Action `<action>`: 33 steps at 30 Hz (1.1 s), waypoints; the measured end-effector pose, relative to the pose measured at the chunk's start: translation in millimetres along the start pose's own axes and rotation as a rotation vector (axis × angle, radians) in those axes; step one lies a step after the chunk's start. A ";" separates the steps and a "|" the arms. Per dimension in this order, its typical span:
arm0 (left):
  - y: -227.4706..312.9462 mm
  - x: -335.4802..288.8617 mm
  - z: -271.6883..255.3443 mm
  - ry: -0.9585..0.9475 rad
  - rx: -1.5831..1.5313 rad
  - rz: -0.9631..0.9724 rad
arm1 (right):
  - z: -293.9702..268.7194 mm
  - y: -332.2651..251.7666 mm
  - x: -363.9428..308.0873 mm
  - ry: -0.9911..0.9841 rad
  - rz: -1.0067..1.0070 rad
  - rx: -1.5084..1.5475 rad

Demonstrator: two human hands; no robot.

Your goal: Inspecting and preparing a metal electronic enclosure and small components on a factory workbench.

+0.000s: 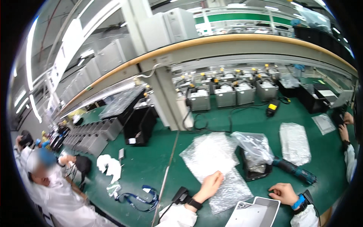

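Note:
My left hand (210, 186), a dark band on its wrist, lies over the lower left part of clear bubble wrap (230, 195). Its fingers are closed together, and whether they pinch the wrap is hidden. A brighter bubble-wrap sheet (206, 153) spreads just beyond the fingertips. My right hand (284, 193), with a blue band at the wrist, rests on the table with fingers curled in and nothing visible in them. Between my hands, at the near edge, is a light grey open housing (257, 215). Past the right hand lies a teal-and-black power screwdriver (297, 171).
A black bin (257, 174) holds clear plastic bags. Another bubble-wrap bag (295, 143) lies right of it. A blue lanyard (141, 200) and white cloth (109, 166) lie left. Grey boxed units (225, 94) line the back. A co-worker (49, 181) sits left; another person's hands (346, 126) show right.

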State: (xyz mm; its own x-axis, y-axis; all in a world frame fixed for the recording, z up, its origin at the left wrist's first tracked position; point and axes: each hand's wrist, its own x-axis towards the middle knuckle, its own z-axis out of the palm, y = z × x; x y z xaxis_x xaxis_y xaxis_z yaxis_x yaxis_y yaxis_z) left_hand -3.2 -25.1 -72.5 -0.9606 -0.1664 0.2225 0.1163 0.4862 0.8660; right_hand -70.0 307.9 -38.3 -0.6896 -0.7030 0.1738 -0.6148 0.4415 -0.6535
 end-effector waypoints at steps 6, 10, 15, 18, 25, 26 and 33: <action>1.2 2.2 2.5 0.059 0.099 0.079 | 12.5 12.3 1.0 0.103 -0.017 0.022; -1.8 -0.4 0.1 0.092 0.072 0.073 | 19.3 14.6 1.5 0.124 -0.035 0.058; -3.9 1.4 4.3 0.056 0.058 0.124 | -2.4 -25.0 3.1 0.006 -0.008 0.068; -5.5 1.8 3.5 0.062 0.083 0.136 | -2.1 -24.3 4.1 -0.015 -0.009 0.058; -7.3 2.7 4.9 0.064 0.061 0.144 | -2.3 -23.0 3.3 -0.007 -0.009 0.051; -6.8 3.3 4.2 0.069 0.050 0.135 | -2.0 -23.4 3.9 -0.011 0.012 0.063; -9.1 5.2 4.3 -0.004 -0.139 0.014 | -0.2 -20.9 4.6 -0.014 -0.017 0.043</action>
State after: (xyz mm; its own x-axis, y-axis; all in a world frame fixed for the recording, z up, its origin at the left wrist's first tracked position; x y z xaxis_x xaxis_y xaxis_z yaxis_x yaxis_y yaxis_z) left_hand -10.2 -26.7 -81.1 -0.9597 -0.1573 0.2331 0.1628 0.3650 0.9167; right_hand -60.5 295.6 -23.7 -0.6739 -0.7178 0.1752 -0.6092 0.4055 -0.6815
